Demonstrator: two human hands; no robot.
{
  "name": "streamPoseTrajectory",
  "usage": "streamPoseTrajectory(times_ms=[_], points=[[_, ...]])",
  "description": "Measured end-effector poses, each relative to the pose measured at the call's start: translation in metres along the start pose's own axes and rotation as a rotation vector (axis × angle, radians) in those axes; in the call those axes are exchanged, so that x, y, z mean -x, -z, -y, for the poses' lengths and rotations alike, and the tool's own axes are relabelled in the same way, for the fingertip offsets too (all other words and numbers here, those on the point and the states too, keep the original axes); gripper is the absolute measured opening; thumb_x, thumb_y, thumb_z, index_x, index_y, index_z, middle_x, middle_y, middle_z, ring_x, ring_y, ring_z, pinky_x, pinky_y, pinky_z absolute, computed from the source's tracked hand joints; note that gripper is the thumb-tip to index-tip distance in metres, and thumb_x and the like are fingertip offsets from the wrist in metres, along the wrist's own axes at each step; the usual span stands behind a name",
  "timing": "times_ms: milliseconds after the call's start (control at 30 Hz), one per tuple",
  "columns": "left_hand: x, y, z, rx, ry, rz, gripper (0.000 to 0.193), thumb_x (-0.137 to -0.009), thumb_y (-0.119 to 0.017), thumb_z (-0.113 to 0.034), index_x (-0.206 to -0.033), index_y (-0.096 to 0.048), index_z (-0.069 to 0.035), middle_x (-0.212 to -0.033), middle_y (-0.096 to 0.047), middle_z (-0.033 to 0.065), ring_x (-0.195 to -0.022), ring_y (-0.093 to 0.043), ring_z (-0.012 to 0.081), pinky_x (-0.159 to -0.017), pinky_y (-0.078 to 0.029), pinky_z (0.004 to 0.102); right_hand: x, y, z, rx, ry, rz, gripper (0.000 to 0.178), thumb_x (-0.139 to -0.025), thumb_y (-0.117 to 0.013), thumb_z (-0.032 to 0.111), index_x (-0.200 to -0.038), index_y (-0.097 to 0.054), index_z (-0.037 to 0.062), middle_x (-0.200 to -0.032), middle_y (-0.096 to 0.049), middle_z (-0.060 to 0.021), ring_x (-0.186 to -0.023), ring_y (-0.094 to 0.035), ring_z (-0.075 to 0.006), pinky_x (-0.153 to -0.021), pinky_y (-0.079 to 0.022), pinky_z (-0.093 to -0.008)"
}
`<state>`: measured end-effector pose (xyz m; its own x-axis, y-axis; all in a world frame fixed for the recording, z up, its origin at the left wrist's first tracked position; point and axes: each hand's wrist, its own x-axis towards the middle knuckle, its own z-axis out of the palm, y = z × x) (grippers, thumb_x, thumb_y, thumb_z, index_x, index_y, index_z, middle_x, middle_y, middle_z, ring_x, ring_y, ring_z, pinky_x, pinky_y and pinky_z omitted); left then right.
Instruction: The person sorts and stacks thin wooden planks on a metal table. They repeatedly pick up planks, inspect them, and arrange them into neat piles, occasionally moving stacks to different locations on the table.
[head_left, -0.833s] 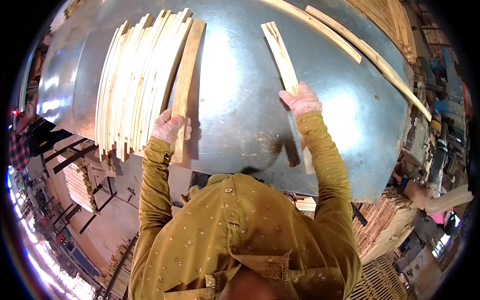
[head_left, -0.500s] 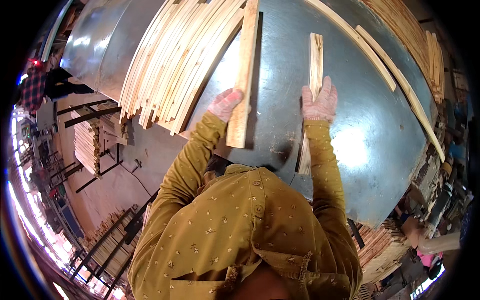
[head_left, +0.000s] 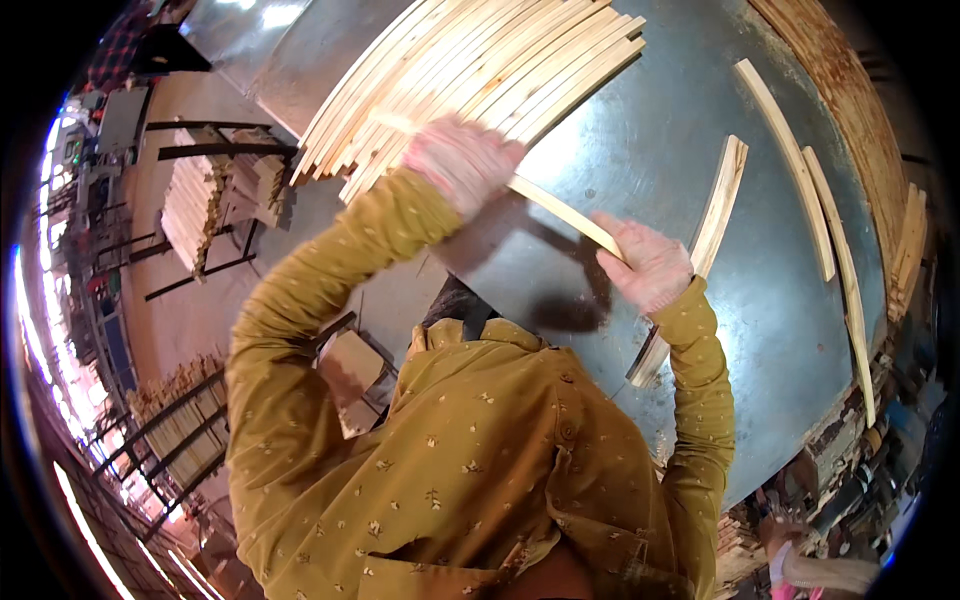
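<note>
A pale wooden strip (head_left: 565, 215) is raised above the metal tabletop, slanting down from upper left to right. My left hand (head_left: 463, 163), in a light glove and blurred by motion, is closed around its left part. Its right end sits in the closed grip of my gloved right hand (head_left: 648, 263). Just beyond my left hand lies a row of wooden strips (head_left: 480, 65), side by side. Another wooden strip (head_left: 722, 195) lies on the table, partly hidden under my right hand and forearm.
The grey metal table (head_left: 770, 350) fills the right and centre. Two narrow wooden strips (head_left: 790, 165) (head_left: 845, 270) lie toward its right side, near a long board (head_left: 840, 80). Stacked wood (head_left: 195, 200) stands on a black rack at left, with more stacks (head_left: 180, 430) below.
The strip in my left hand has swung from lengthwise to crosswise. My right hand has left the strip on the table and taken the held strip's end. The whole view has turned.
</note>
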<state>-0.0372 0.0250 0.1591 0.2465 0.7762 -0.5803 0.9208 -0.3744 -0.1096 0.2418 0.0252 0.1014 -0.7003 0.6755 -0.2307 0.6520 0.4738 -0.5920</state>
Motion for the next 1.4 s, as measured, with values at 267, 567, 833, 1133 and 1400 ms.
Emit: streamPoseTrajectory(times_ms=[267,567,833,1133,1400], points=[[-0.044,-0.155,0.348,0.347,0.635,-0.483,0.048,-0.098,-0.047,-0.055,-0.123,-0.061,-0.016,-0.101,-0.07,0.0137,-0.095,-0.069,0.0306,-0.078,-0.056,0.0455,-0.089,-0.074,-0.013,-0.794,-0.557,-1.073,0.05,-0.092,-0.069,0.012,-0.138,-0.053,0.0044,-0.126,-0.063,-0.0139,-0.118,-0.059,-0.0229,-0.094,-0.052,-0.0302],[-0.079,-0.211,0.419,0.184,0.574,-0.601,0.06,-0.094,-0.054,-0.056,-0.128,-0.057,-0.008,-0.124,-0.062,0.0225,-0.113,-0.061,0.0404,-0.092,-0.05,0.0531,-0.175,-0.189,0.087,-0.596,-0.593,-0.815,0.052,-0.095,-0.061,0.033,-0.134,-0.053,-0.0008,-0.127,-0.062,-0.0241,-0.116,-0.06,-0.0334,-0.1,-0.045,-0.041],[-0.103,-0.174,0.303,0.713,0.217,-0.555,0.063,-0.093,-0.063,-0.044,-0.14,-0.048,-0.005,-0.137,-0.053,0.0199,-0.124,-0.054,0.0359,-0.103,-0.047,0.0453,-0.175,-0.141,0.039,-0.075,-0.808,-0.717,0.058,-0.095,-0.055,0.048,-0.136,-0.055,0.0066,-0.129,-0.057,-0.027,-0.12,-0.054,-0.0434,-0.103,-0.043,-0.0462],[-0.063,-0.166,0.225,0.93,0.186,-0.422,0.069,-0.087,-0.069,-0.04,-0.139,-0.047,0.001,-0.138,-0.049,0.0245,-0.129,-0.047,0.0406,-0.109,-0.04,0.0477,-0.162,-0.09,-0.002,-0.165,-0.832,-0.699,0.063,-0.093,-0.056,0.047,-0.139,-0.051,0.0049,-0.141,-0.049,-0.0251,-0.132,-0.044,-0.0419,-0.113,-0.034,-0.0455],[-0.22,-0.141,0.245,0.85,0.039,-0.708,0.076,-0.087,-0.07,-0.042,-0.145,-0.041,-0.002,-0.14,-0.05,0.0222,-0.128,-0.048,0.0387,-0.11,-0.037,0.0486,-0.202,-0.054,-0.066,-0.085,-0.889,-0.521,0.074,-0.092,-0.058,0.049,-0.149,-0.039,0.0049,-0.15,-0.043,-0.0187,-0.141,-0.035,-0.0346,-0.118,-0.027,-0.0412]])
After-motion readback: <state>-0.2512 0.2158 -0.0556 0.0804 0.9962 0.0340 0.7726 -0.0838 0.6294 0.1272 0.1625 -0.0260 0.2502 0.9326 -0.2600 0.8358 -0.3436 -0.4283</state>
